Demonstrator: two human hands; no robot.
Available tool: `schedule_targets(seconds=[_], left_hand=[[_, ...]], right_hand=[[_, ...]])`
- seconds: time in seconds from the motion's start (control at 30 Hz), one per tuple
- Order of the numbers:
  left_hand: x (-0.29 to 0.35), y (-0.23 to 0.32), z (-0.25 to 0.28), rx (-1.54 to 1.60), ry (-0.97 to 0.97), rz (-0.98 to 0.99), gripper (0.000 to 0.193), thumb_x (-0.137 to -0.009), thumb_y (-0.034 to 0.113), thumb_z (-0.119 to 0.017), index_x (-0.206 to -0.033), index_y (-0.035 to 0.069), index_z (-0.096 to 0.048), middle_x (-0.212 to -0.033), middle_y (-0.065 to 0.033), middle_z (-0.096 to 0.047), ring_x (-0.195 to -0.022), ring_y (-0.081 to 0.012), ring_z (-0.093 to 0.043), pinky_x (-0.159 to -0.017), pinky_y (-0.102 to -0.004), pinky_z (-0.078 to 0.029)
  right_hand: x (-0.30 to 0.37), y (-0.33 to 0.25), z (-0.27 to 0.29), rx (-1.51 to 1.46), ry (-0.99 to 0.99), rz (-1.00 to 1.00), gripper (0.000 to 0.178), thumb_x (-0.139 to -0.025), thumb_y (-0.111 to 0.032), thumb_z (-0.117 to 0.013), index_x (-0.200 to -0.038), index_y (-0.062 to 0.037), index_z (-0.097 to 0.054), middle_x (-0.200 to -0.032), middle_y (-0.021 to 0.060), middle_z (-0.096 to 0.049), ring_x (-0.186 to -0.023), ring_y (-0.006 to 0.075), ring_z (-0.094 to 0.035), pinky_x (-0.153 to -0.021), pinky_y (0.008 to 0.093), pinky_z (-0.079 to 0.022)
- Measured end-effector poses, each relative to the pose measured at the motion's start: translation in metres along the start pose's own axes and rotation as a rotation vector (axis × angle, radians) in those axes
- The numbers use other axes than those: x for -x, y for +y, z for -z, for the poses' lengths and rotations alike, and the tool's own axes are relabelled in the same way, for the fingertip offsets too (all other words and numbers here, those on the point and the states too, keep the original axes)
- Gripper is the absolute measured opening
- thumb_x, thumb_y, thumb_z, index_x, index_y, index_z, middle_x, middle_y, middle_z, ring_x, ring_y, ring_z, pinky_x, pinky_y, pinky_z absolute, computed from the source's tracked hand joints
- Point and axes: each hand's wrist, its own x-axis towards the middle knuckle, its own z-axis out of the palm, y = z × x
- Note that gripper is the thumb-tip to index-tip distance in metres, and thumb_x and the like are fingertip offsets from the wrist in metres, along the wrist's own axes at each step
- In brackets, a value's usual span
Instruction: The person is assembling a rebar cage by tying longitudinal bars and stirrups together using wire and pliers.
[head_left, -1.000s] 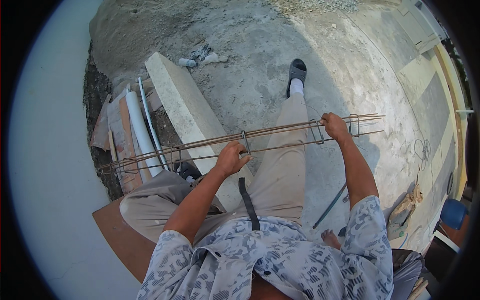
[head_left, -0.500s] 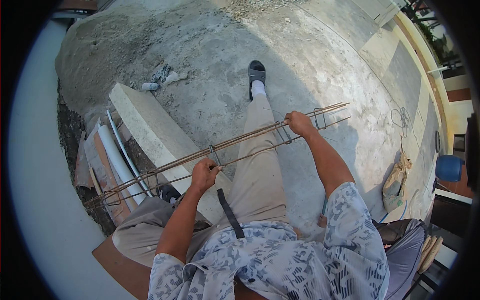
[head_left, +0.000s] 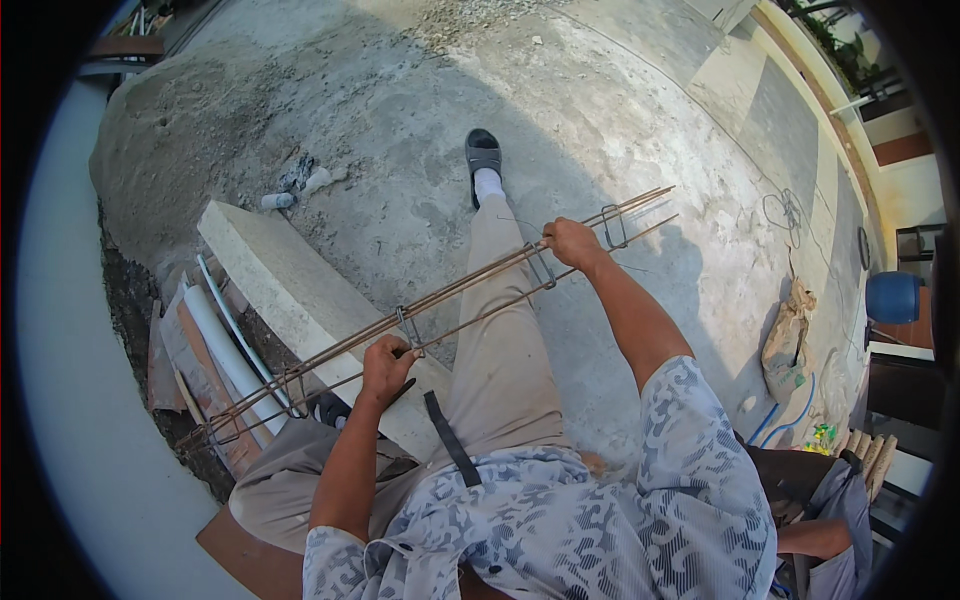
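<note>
Steel bars (head_left: pixel 470 282) form one cage (head_left: pixel 430 304), gripped by two hands (head_left: pixel 384 368) (head_left: pixel 572 243), with three stirrups (head_left: pixel 545 266) close by.

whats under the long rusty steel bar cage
Under the long rusty steel bar cage: a beige trousered leg, a pale rectangular concrete beam and a long white pipe. Whatever these cover cannot be seen.

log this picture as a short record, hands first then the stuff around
left hand: holding the steel bar cage
right hand: holding the same cage, farther toward its upper-right end
cage: thin brown rods joined by rectangular ties, slanting up to the right across the view of the outstretched leg
footwear: dark slide sandal over a white sock
left side: long concrete block, with a white pipe beside it
right side: brown sack, blue barrel
</note>
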Motion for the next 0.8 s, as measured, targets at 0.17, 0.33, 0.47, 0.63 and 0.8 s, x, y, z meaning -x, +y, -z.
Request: schedule_targets(seconds=[0.17, 0.33, 0.47, 0.63, 0.8], left_hand=[[-0.010, 0.005, 0.002, 0.015, -0.073, 0.090, 0.021, -0.075, 0.014, -0.083, -0.078, -0.003, -0.071, -0.072, -0.0113, -0.069, -0.065, -0.0178, -0.062, -0.063, -0.0333, -0.049], [-0.008, 0.001, 0.007, 0.020, -0.086, 0.106, 0.022, -0.074, 0.016, -0.084, -0.078, -0.003, -0.072, -0.071, -0.0127, -0.069, -0.063, -0.0186, -0.062, -0.061, -0.0346, -0.049], [-0.007, -0.007, 0.004, -0.001, -0.097, 0.134, 0.022, -0.076, 0.017, -0.082, -0.080, -0.003, -0.073, -0.070, -0.0116, -0.068, -0.064, -0.0176, -0.061, -0.062, -0.0346, -0.048], [-0.017, -0.004, 0.000, -0.029, -0.128, 0.120, 0.023, -0.079, 0.019, -0.080, -0.081, -0.003, -0.074, -0.068, -0.0107, -0.065, -0.064, -0.0162, -0.057, -0.062, -0.0342, -0.047], [-0.021, -0.002, 0.002, 0.013, -0.167, 0.171, 0.026, -0.079, 0.022, -0.080, -0.084, -0.003, -0.075, -0.068, -0.0138, -0.064, -0.064, -0.0205, -0.058, -0.064, -0.0377, -0.048]], right_hand=[[0.009, 0.011, 0.002, -0.091, 0.014, -0.012, 0.026, -0.097, -0.030, -0.063, -0.105, -0.0082, -0.074, -0.106, 0.0171, -0.068, -0.106, 0.0369, -0.065, -0.090, 0.0471, -0.051], [0.023, 0.003, 0.011, -0.157, 0.353, -0.084, 0.026, -0.099, -0.027, -0.058, -0.109, -0.0091, -0.074, -0.096, 0.0197, -0.071, -0.095, 0.0410, -0.067, -0.084, 0.0484, -0.053], [0.067, -0.031, 0.025, -0.353, 0.405, -0.066, 0.026, -0.099, -0.021, -0.054, -0.110, -0.0059, -0.072, -0.081, 0.0174, -0.070, -0.080, 0.0362, -0.069, -0.077, 0.0453, -0.053], [0.149, -0.096, 0.010, -0.937, 0.146, -0.083, 0.023, -0.098, -0.009, -0.051, -0.109, 0.0008, -0.068, -0.066, 0.0071, -0.062, -0.063, 0.0099, -0.056, -0.064, 0.0306, -0.046], [0.193, -0.146, -0.024, -0.923, -0.004, -0.004, 0.021, -0.099, -0.010, -0.052, -0.104, 0.0020, -0.069, -0.066, 0.0104, -0.063, -0.059, 0.0155, -0.057, -0.060, 0.0328, -0.046]])
